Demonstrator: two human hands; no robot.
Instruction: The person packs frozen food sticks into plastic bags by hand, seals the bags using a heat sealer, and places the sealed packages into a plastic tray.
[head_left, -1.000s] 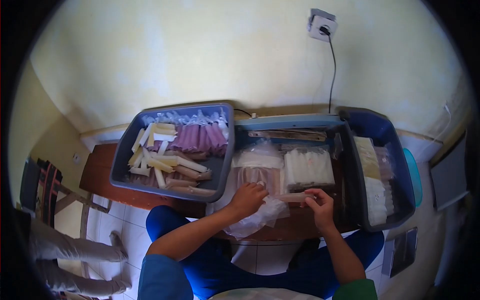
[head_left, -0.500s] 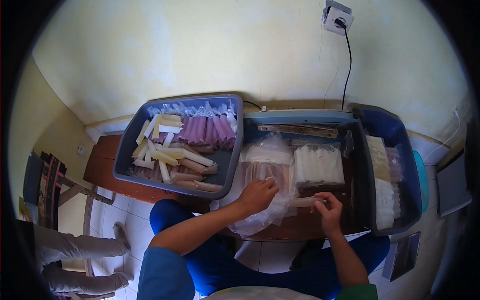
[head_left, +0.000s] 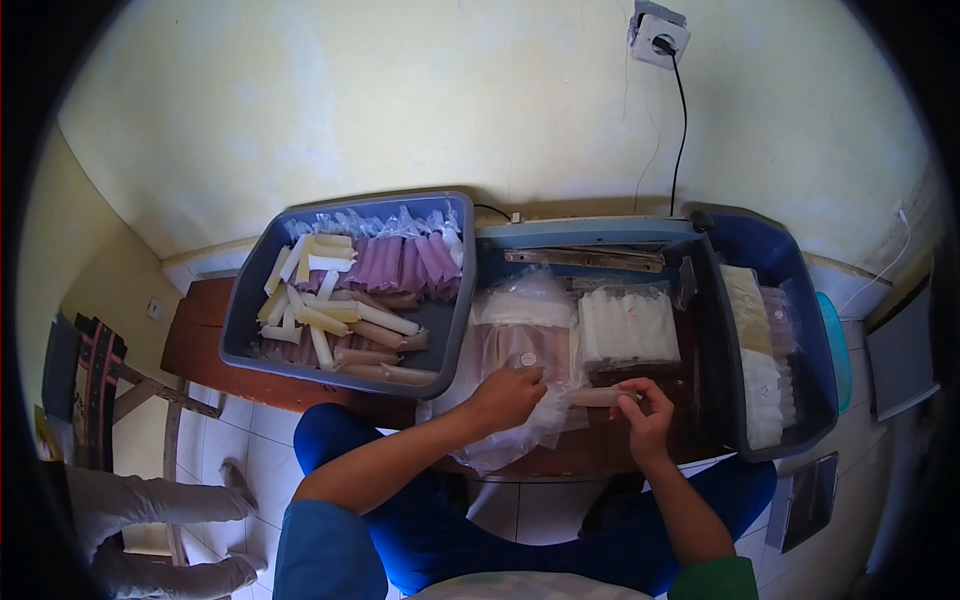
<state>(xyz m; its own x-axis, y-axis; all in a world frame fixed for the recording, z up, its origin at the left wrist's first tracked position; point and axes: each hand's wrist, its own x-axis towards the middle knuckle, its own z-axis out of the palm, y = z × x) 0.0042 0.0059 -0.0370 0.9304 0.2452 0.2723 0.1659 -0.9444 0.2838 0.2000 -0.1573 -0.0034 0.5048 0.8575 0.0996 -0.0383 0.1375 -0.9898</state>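
A pale brown ice pop (head_left: 594,397) in a plastic tube is held in my right hand (head_left: 648,415), its far end pointing left towards the other hand. My left hand (head_left: 508,398) rests over the clear plastic bags (head_left: 500,440), fingers curled together; what they pinch is hidden. Just beyond those fingers a round white label shows on a clear bag with pinkish-brown ice pops (head_left: 540,345) inside. Right of it lies a bag packed with white ice pops (head_left: 628,325).
On the left, a grey tub (head_left: 455,345) holds loose white, yellow and brown ice pops and bagged purple ones. A dark blue tub (head_left: 818,400) at the right contains packed bags. Wooden strips (head_left: 590,260) lie at the back. Another person's legs (head_left: 160,510) are at lower left.
The camera view has shifted slightly. My left hand has drawn back a little, uncovering the round label. The ice pop in my right hand is still held, now more level.
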